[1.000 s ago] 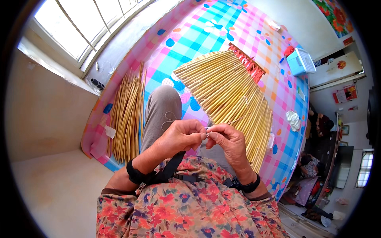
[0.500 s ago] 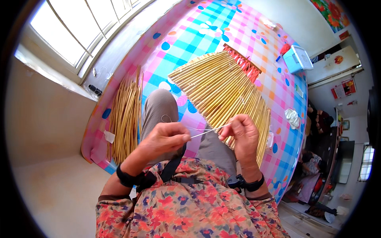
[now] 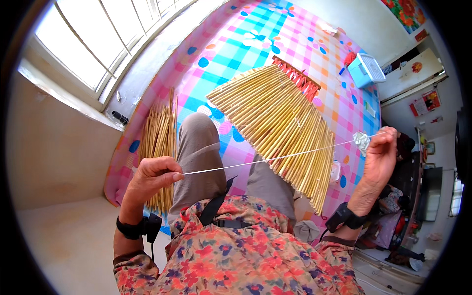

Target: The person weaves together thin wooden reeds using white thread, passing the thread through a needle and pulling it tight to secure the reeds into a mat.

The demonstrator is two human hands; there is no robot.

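Note:
A thin white string [image 3: 231, 166] runs nearly straight between my two hands, across my lap. My left hand [image 3: 156, 176] pinches one end, out to the left above my knee [image 3: 198, 137]. Out to the right and a little higher, my right hand [image 3: 381, 155] is closed on the other end. Beneath the string lies a fan-shaped mat of yellow plant stalks [image 3: 275, 123], laid side by side. Red strips [image 3: 302, 83] and a brown bar edge its far end. The near corner of the mat rests by my right leg.
A bundle of loose stalks [image 3: 158, 132] lies at the left, below the barred window [image 3: 93, 39]. The surface has a checked, flowered cover [image 3: 255, 54]. At the right are a blue box with a white lid [image 3: 364, 71], a crumpled white cloth [image 3: 361, 141] and a small clear container [image 3: 336, 170].
My hands have moved far apart, the left to the left and the right to the right and up. The string, looped and crossed before, is now stretched out in one line.

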